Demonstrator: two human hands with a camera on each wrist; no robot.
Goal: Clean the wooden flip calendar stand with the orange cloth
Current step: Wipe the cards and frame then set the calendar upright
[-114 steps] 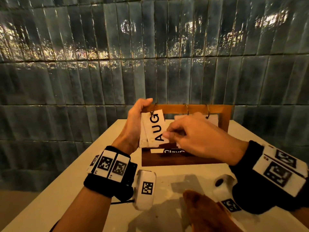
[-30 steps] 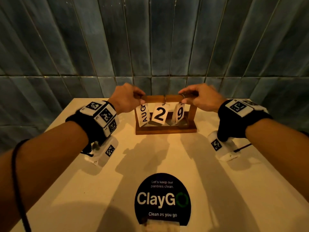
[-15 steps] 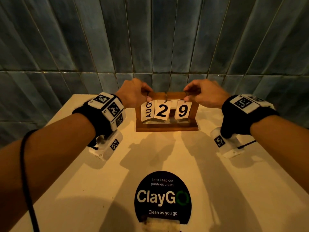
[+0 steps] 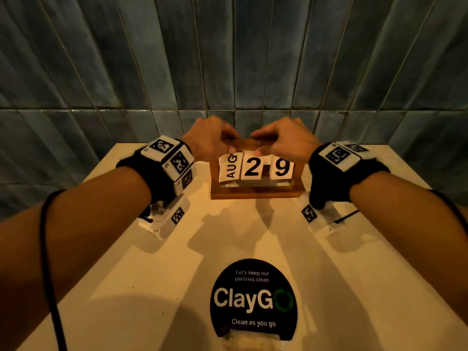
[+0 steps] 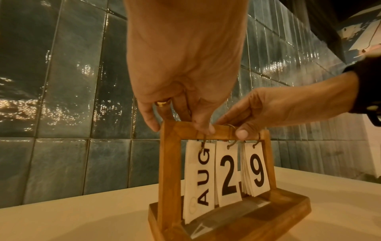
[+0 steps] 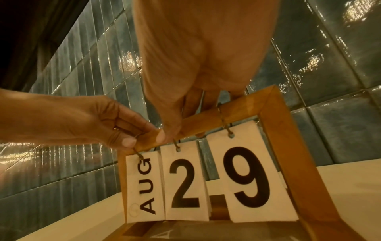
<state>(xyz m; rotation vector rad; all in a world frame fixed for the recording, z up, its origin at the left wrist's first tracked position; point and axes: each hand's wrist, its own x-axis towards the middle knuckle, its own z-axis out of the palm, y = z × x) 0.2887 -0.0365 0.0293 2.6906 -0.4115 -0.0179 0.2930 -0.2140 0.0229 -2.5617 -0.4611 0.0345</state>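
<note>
Pinching the top bar of the wooden flip calendar stand [image 4: 257, 191] at the tabletop's [image 4: 126, 262] far edge, the left hand [image 4: 209, 138] and right hand [image 4: 283, 139] could tip it or snag its card rings, and no orange cloth shows.

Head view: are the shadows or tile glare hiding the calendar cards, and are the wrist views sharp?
Head view: warm, dim light; both arms throw long shadows on the table, yet the cards read AUG 2 9 clearly. Left wrist view: glare streaks the wall tiles, cards sharp, left hand fills the top. Right wrist view: the right hand is soft-blurred, the frame's straight bars bend, digits crisp.
</note>
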